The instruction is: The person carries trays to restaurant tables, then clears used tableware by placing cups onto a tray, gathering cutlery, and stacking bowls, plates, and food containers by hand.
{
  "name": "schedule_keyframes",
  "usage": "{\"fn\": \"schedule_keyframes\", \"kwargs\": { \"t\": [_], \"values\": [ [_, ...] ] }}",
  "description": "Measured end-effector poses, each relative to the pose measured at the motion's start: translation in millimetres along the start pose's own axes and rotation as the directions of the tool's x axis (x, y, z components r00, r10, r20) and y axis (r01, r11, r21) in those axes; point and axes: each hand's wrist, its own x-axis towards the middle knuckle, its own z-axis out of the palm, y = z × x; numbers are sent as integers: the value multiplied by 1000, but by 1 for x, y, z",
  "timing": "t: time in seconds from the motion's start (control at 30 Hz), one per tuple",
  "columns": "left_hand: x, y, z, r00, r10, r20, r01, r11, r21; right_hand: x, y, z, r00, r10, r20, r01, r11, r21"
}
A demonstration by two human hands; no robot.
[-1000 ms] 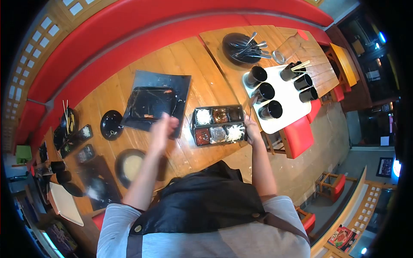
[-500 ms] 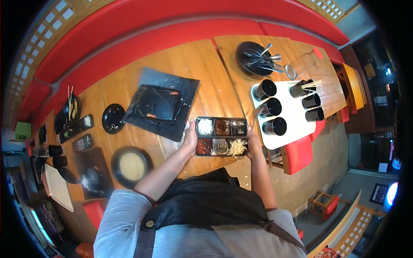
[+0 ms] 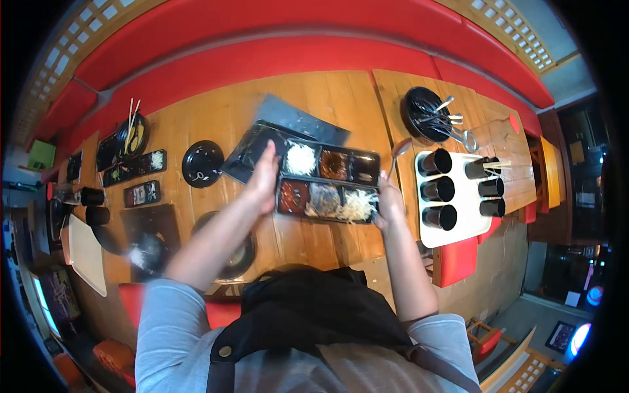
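Observation:
Two black three-section condiment trays, an upper one (image 3: 334, 164) and a lower one (image 3: 324, 200), are held side by side between my hands. They contain white shreds, red and brown sauces and pale strips. My left hand (image 3: 263, 177) grips their left ends, its thumb near the upper tray. On the right ends my right hand (image 3: 391, 202) is closed, with a spoon (image 3: 399, 153) standing up from it. Behind the trays lies a large square black plate (image 3: 308, 121), partly hidden by them.
A white tray (image 3: 460, 229) with several black cups stands at the right, below a black bowl (image 3: 419, 98) of cutlery. Small black plate (image 3: 202, 164), used dishes and a beige tray (image 3: 85, 255) are at the left. A red bench runs behind.
My left hand came to the trays' left side. The trays are now lifted and tilted, nearer the square plate, and the view has shifted left.

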Motion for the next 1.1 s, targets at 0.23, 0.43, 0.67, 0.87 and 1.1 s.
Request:
{"fn": "schedule_keyframes", "kwargs": {
  "t": [0.23, 0.43, 0.67, 0.87, 1.1],
  "values": [
    [40, 79, -59, 999, 23, 23, -27, 984, 177, 56, 72, 79, 984, -12, 175, -6, 995, 101],
    [91, 84, -95, 995, -30, 95, 17, 992, 128, 72, 94, 96, 997, -61, 55, 53, 989, 137],
    [102, 74, -101, 978, 90, 188, -139, 955, 263, 90, 93, 77, 988, 20, 151, -29, 998, 60],
    [82, 72, -109, 927, 367, -75, -327, 890, 319, 96, 73, 46, 996, 88, 28, -79, 966, -244],
    [-111, 44, -312, 249, 938, -240, 109, 219, 970, -2, 42, 42, 852, -520, 67, 458, 677, -576]
  ]
}}
